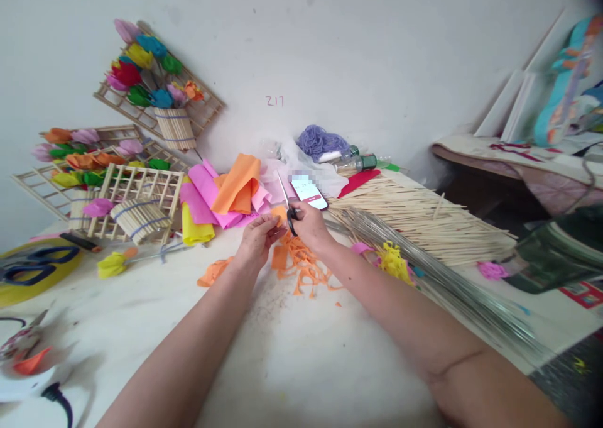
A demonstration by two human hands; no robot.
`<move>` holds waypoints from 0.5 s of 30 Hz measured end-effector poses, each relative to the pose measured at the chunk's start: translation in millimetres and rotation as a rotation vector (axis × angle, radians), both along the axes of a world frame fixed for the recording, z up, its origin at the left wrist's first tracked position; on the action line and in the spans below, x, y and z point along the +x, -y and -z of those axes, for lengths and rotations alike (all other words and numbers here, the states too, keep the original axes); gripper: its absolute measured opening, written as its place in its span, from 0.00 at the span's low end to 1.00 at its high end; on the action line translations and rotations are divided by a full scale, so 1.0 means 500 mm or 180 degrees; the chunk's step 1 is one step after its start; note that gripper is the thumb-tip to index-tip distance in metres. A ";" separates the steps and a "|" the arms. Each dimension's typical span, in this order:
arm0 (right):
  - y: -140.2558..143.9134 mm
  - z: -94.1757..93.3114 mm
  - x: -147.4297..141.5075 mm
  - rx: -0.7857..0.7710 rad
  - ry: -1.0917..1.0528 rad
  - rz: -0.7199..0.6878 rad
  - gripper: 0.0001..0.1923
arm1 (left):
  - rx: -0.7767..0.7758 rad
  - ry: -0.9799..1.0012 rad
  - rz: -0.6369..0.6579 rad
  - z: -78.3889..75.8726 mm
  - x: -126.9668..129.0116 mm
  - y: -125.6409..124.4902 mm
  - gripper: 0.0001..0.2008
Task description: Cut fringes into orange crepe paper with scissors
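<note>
My left hand (257, 238) pinches a small piece of orange paper (279, 215) above the table. Just to its right, my right hand (308, 225) grips black-handled scissors (288, 209), their blades pointing up and away at the paper's edge. Orange paper scraps (301, 266) lie on the table directly under both hands. A phone (308, 190) with a lit screen lies just behind my right hand.
Folded orange, pink and yellow paper sheets (221, 198) lie behind the hands. Wooden stick racks with paper flowers (136, 183) stand at left. A pile of wooden sticks (424, 217) and metal wires (452, 290) spreads at right. Blue scissors (28, 268) and a glue gun (28, 359) lie far left.
</note>
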State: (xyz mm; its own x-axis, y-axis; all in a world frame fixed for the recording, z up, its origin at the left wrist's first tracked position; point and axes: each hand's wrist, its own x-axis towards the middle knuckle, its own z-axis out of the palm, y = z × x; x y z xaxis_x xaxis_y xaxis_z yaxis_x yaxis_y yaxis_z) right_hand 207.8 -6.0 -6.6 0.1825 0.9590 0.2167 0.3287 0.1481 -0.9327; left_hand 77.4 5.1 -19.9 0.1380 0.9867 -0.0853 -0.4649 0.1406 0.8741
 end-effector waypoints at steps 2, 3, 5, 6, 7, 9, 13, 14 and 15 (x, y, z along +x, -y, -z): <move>-0.001 0.000 0.000 0.0049 0.0099 -0.0034 0.18 | 0.0040 -0.0087 0.0071 0.000 -0.003 0.001 0.14; -0.002 0.000 0.000 0.0074 0.0149 -0.0050 0.17 | 0.0070 -0.0131 0.0091 -0.001 -0.005 0.001 0.15; -0.004 0.002 0.000 0.0109 0.0234 -0.0048 0.17 | 0.0131 -0.0215 0.0079 -0.004 -0.008 0.003 0.17; -0.006 0.003 0.000 0.0118 0.0265 -0.0026 0.17 | 0.0152 -0.0257 0.0052 -0.006 -0.009 0.003 0.17; -0.008 0.005 0.001 0.0121 0.0291 0.0009 0.17 | 0.0156 -0.0295 0.0022 -0.008 -0.010 0.004 0.16; -0.011 0.007 0.002 0.0116 0.0341 0.0090 0.18 | 0.0145 -0.0344 -0.0036 -0.010 -0.010 0.005 0.16; -0.012 0.009 0.006 0.0142 0.0506 0.0172 0.19 | 0.0111 -0.0361 -0.0052 -0.011 -0.009 0.006 0.15; -0.011 0.009 0.007 0.0162 0.0566 0.0170 0.19 | 0.0102 -0.0364 -0.0042 -0.010 -0.009 0.006 0.15; -0.010 0.008 0.008 0.0179 0.0647 0.0163 0.20 | 0.0090 -0.0373 -0.0026 -0.009 -0.010 0.005 0.15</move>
